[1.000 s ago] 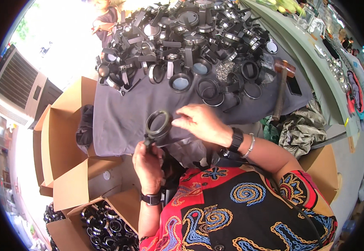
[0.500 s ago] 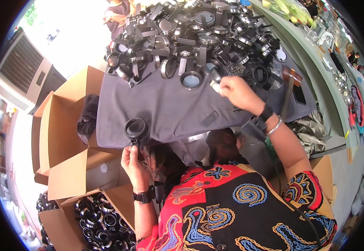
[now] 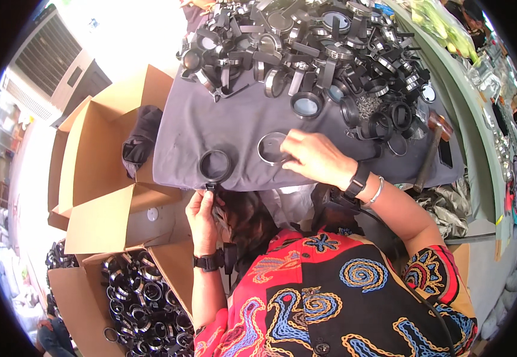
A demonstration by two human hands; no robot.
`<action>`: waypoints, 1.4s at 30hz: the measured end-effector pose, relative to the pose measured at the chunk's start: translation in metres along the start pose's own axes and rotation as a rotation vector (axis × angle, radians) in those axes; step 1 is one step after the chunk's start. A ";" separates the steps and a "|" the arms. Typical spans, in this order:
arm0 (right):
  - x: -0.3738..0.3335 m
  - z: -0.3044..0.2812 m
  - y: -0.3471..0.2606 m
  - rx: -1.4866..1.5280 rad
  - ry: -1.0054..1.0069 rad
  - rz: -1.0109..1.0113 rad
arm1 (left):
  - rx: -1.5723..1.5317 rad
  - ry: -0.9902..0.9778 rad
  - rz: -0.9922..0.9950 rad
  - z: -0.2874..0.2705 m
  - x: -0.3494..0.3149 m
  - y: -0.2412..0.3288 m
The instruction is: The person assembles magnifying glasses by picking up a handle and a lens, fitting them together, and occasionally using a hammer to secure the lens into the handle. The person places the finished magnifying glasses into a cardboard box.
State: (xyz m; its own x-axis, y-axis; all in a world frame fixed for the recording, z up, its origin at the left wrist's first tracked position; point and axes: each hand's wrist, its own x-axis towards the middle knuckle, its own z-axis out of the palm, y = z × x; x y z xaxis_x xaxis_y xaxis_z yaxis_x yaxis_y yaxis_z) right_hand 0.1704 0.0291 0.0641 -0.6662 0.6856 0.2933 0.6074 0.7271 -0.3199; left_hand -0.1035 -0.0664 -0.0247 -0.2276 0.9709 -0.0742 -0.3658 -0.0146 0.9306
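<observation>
My left hand point(image 3: 202, 213) is closed on the short handle of a black round frame point(image 3: 215, 179), whose ring stands over the near left edge of the grey cloth-covered table point(image 3: 181, 137). Between the fingers and thumb of my right hand point(image 3: 319, 156) is a thin metal ring point(image 3: 260, 149), low over the cloth and to the right of the frame. The two rings are apart. Farther back lies a black round frame with a pale disc point(image 3: 306, 105). A pile of small metal screws or pins point(image 3: 368, 107) sits among black rings point(image 3: 380, 125) on the right.
A heap of black and metal handled parts point(image 3: 306, 47) covers the far table. A hammer point(image 3: 431, 149) lies at the right edge. Cardboard boxes point(image 3: 98, 160) stand at left, one filled with black ring parts point(image 3: 148, 303). A dark cloth point(image 3: 142, 137) hangs over a box edge.
My right hand has come nearer and left from beside the heap, and the metal ring now shows clearly in it. My left hand still holds the black frame, now turned differently. The view has shifted.
</observation>
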 end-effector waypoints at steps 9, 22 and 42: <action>0.021 0.012 0.007 -0.067 -0.131 0.021 | 0.069 -0.016 0.045 -0.003 0.004 -0.006; 0.017 -0.033 -0.044 -0.313 0.254 -0.324 | 0.077 -0.064 0.052 -0.013 0.007 -0.010; 0.113 0.034 -0.081 -0.096 -0.293 -0.013 | 0.162 -0.039 -0.021 -0.007 0.004 -0.002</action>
State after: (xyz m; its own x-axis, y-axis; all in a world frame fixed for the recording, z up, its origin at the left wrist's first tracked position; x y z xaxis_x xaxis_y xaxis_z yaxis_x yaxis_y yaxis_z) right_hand 0.0315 0.0468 0.0926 -0.7622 0.6470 0.0205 0.6267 0.7454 -0.2273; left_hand -0.1104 -0.0647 -0.0292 -0.1856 0.9791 -0.0830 -0.2194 0.0410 0.9748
